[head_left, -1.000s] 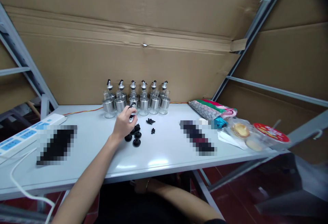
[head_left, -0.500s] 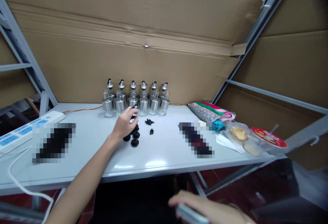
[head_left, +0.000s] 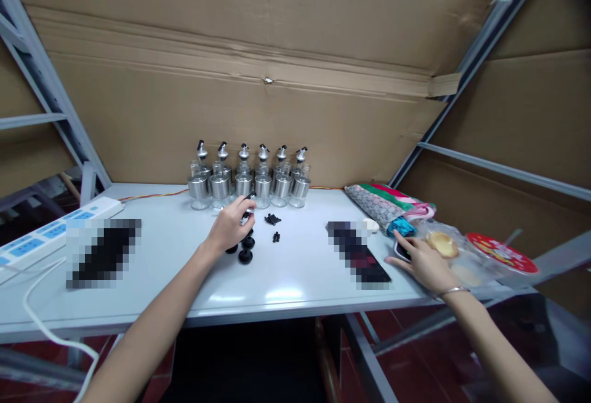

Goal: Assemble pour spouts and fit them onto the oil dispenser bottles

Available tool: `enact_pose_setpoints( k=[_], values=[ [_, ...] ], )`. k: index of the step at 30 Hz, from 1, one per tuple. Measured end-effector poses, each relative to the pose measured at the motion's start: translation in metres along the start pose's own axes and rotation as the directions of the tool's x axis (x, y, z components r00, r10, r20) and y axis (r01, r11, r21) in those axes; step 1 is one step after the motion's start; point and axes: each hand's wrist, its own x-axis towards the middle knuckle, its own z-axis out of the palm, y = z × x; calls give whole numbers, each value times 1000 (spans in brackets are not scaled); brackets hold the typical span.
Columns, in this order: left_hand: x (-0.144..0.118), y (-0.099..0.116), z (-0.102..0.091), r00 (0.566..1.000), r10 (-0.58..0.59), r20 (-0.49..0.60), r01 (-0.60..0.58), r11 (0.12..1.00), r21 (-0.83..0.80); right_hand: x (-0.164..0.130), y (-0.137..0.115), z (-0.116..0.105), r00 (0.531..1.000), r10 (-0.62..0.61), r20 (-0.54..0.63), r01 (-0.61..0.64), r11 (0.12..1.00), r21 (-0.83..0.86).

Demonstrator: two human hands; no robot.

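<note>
My left hand (head_left: 232, 226) is over the left middle of the table, fingers pinched round a pourer spout (head_left: 250, 196) with a black tip and silver body, partly hidden by the fingers. Just below it are several black stoppers (head_left: 245, 256). To the right lie a small heap of black caps (head_left: 272, 219) and a few tiny black pieces (head_left: 276, 237). My right hand (head_left: 427, 263), with a bracelet at the wrist, grips a phone (head_left: 402, 251) with a dark face and pale edge at the table's right side. The palm covers much of it.
Behind my left hand, glass bottles with steel sleeves (head_left: 263, 186) stand in two rows; the back ones carry pourers. A power strip (head_left: 55, 231) lies left. A patterned cloth bag (head_left: 376, 206), a wrapped tart (head_left: 442, 245) and a red-lidded cup (head_left: 501, 253) are right.
My right hand has risen from below the table's front edge to its right side, bringing the phone onto the tabletop. My left hand has shifted slightly, still pinching the spout. The view has turned a little.
</note>
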Motion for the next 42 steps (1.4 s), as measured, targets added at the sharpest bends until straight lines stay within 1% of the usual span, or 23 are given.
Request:
enact_pose_setpoints(
  k=[3,5,8,10,11,12,13,15,17,19,20,22,24,26,28,30,32,34,35,37,39,40,42],
  values=[
    [0,2,0,998,-28,63,28,1000,3,-4,1,12,999,24,41,-24,1000,5],
    [0,4,0,995,-50,89,50,999,6,-5,2,14,998,34,46,-36,999,26],
    [4,1,1,994,-75,84,75,997,-5,4,-5,-2,999,29,-15,-28,997,76],
    [7,-3,3,994,-72,83,74,997,-30,16,-26,-25,987,-13,-157,31,994,109],
    [8,-6,5,993,-67,92,71,997,-43,25,-45,-39,968,-43,-248,80,987,139],
    [9,-10,7,992,-66,105,71,996,-52,34,-68,-54,932,-60,-357,130,976,176],
    [9,-13,8,990,-72,120,79,995,-56,44,-95,-68,898,-93,-431,197,959,204],
    [8,-20,13,984,-115,137,123,991,-52,66,-157,-90,841,-168,-514,320,921,221],
    [5,-25,16,982,-147,120,153,987,-46,88,-218,-102,821,-286,-494,434,875,215],
    [0,-29,19,990,-112,82,115,993,-29,108,-267,-101,824,-347,-447,465,866,185],
    [-2,-31,19,995,-75,59,76,997,-12,116,-285,-95,831,-347,-435,455,874,172],
    [-5,-32,21,1000,5,16,-6,999,36,128,-307,-79,856,-332,-396,428,885,183],
    [-8,-32,21,998,60,1,-60,995,76,134,-316,-60,893,-314,-322,395,890,229],
    [-9,-28,21,997,79,23,-80,994,72,133,-317,-44,919,-287,-268,356,898,260],
    [-8,-23,19,995,64,70,-67,997,29,131,-315,-34,909,-296,-293,374,889,264],
    [-6,-16,16,992,36,122,-33,999,-21,128,-313,-30,867,-319,-382,432,864,258],
    [-3,-10,13,988,11,152,-6,999,-34,127,-311,-29,805,-344,-483,502,829,247],
    [-3,-8,11,985,-22,171,16,999,35,128,-310,-27,744,-387,-545,574,787,226],
    [-3,-8,11,983,-39,181,23,996,90,128,-309,-26,724,-409,-556,601,770,216],
    [-5,-9,13,979,-48,196,9,980,198,129,-307,-22,710,-445,-546,628,751,204],
    [-7,-9,16,982,-13,186,-35,966,255,129,-307,-18,729,-460,-508,628,744,227],
    [-8,-9,17,985,20,172,-66,962,266,129,-307,-16,753,-445,-485,612,745,267],
    [-7,-8,18,986,98,136,-132,954,269,129,-308,-14,826,-362,-431,538,734,414]
  ],
)
